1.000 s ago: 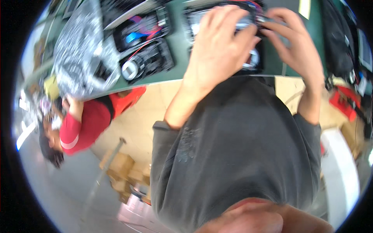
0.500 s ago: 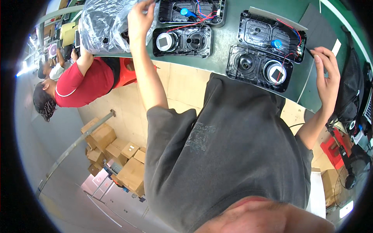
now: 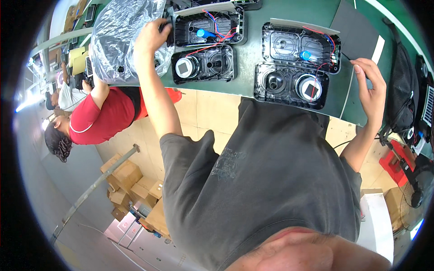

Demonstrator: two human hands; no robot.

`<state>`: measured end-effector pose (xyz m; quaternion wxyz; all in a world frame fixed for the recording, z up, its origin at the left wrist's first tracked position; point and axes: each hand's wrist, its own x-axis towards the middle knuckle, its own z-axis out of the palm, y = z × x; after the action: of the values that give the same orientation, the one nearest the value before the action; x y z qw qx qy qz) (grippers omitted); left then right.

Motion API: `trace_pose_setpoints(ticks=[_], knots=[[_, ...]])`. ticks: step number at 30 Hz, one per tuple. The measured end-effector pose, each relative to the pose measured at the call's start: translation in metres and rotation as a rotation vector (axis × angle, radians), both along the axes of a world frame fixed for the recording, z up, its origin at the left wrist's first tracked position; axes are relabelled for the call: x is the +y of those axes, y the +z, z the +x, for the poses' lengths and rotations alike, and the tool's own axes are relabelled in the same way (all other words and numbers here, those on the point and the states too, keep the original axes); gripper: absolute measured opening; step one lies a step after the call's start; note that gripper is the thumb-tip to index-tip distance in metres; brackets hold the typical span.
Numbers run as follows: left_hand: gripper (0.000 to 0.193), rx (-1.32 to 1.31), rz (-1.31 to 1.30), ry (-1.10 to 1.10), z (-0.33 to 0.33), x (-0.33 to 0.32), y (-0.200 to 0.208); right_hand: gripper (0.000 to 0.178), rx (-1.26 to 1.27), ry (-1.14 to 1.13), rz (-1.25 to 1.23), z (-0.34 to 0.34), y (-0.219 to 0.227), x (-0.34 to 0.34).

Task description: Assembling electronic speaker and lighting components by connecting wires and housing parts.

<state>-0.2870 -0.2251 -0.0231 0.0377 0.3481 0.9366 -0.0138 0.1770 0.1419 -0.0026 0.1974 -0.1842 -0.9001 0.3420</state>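
Observation:
At the far left, my left hand (image 3: 151, 38) is closed at the edge of a clear plastic bag (image 3: 113, 43), its fingertips pinched on a small black piece (image 3: 170, 30) whose kind I cannot make out. My right hand (image 3: 373, 81) is raised at the right, thumb and forefinger pinching a thin dark strip (image 3: 346, 57). Between the hands lie two opened black speaker housings. The right one has a wired half (image 3: 294, 45) with a blue cylinder and a half (image 3: 273, 81) with a white-backed round speaker (image 3: 309, 87). The left pair (image 3: 210, 34) looks alike.
A dark flat sheet (image 3: 357, 31) lies on the green table (image 3: 251, 58) near my right hand. Beyond it sits a black mesh bag (image 3: 400, 90). A person in a red shirt (image 3: 106, 115) works at the left. Cardboard boxes (image 3: 124, 174) stand on the floor behind.
The view has shifted, so the table sits lower in it and the black piece at my left fingertips shows. Both hands stay in nearly the same places over the table.

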Motion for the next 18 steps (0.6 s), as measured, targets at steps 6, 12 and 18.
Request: trace_pose_setpoints(ticks=[6, 12, 18], knots=[[0.049, 0.031, 0.458, -0.366, -0.08, 0.069, -0.048, 0.013, 0.01, 0.06, 0.051, -0.008, 0.003, -0.001], [0.048, 0.209, 0.228, -0.544, -0.058, 0.035, -0.057, 0.013, 0.074, -0.051, 0.037, 0.001, -0.004, -0.003], [0.021, 0.143, 0.304, -0.405, 0.033, -0.024, -0.021, 0.013, -0.014, -0.062, -0.016, 0.015, -0.015, 0.002]])
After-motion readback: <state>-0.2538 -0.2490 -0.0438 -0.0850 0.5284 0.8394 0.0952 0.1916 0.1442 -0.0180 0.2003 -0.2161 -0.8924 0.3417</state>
